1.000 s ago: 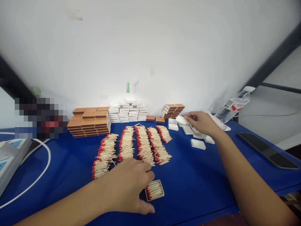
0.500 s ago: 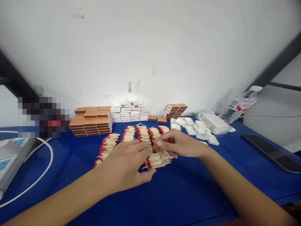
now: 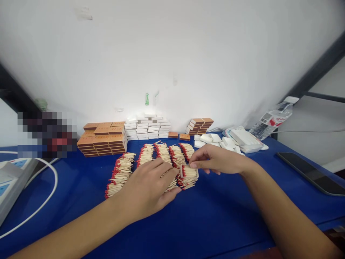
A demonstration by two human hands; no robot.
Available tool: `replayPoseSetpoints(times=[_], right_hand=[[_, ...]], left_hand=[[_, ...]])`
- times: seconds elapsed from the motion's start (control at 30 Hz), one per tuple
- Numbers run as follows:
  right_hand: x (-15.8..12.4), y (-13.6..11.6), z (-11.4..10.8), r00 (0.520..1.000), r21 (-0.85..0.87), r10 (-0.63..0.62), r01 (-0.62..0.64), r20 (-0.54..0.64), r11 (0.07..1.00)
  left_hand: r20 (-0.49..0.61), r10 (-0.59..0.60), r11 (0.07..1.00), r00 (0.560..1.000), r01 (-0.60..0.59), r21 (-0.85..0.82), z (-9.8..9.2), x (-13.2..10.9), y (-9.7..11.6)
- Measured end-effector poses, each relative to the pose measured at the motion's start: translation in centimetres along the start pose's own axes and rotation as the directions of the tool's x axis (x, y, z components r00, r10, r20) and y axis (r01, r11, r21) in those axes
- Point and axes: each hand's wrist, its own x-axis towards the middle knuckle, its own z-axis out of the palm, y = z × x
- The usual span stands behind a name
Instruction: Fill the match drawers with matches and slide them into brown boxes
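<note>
A small white matchbox tray (image 3: 196, 172) holding red-tipped matches is gripped at its upper edge by my right hand (image 3: 215, 159), between thumb and fingers. The tray is just above the right-hand part of the loose matches. My left hand (image 3: 151, 187) is over the middle rows, palm down, its thumb apart from the curved fingers. Matches show in the gap between them, and I see nothing gripped there. Several rows of loose matches (image 3: 122, 172) lie on the blue table (image 3: 188, 230), partly hidden under my left hand.
Along the wall stand orange matchboxes (image 3: 101, 140), stacked white trays (image 3: 148, 127) and a smaller matchbox stack (image 3: 199, 126). Loose white trays (image 3: 206, 138), a tissue pack (image 3: 244, 139), a plastic bottle (image 3: 273, 120) and a phone (image 3: 309, 172) are rightward. A power strip (image 3: 13, 180) sits left.
The filled tray has moved up and right, away from my left hand, and is now in my right hand. My left hand has stayed low over the match rows.
</note>
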Motion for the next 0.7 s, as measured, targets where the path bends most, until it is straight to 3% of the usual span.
replayPoseSetpoints(times=[0.17, 0.3, 0.43, 0.7], right_hand=[[-0.3, 3.1, -3.3, 0.983, -0.041, 0.084, -0.092, -0.165, 0.995], [-0.9, 4.3, -4.7, 0.982, -0.088, 0.099, -0.114, -0.159, 0.990], [-0.7, 4.3, -4.5, 0.983, -0.126, 0.090, -0.111, -0.161, 0.986], [-0.6, 3.4, -3.4, 0.980, -0.202, 0.053, -0.093, -0.194, 0.975]], left_hand=[[-0.032, 0.074, 0.993, 0.997, -0.076, -0.086, 0.8, -0.5, 1.2], [-0.060, 0.184, 0.973, 0.981, -0.191, -0.127, 2.0, -1.1, 3.0], [-0.041, 0.244, 0.957, 0.969, -0.247, -0.150, 2.6, -1.6, 4.1], [-0.032, 0.234, 0.957, 0.972, -0.236, -0.167, 2.6, -1.9, 4.2]])
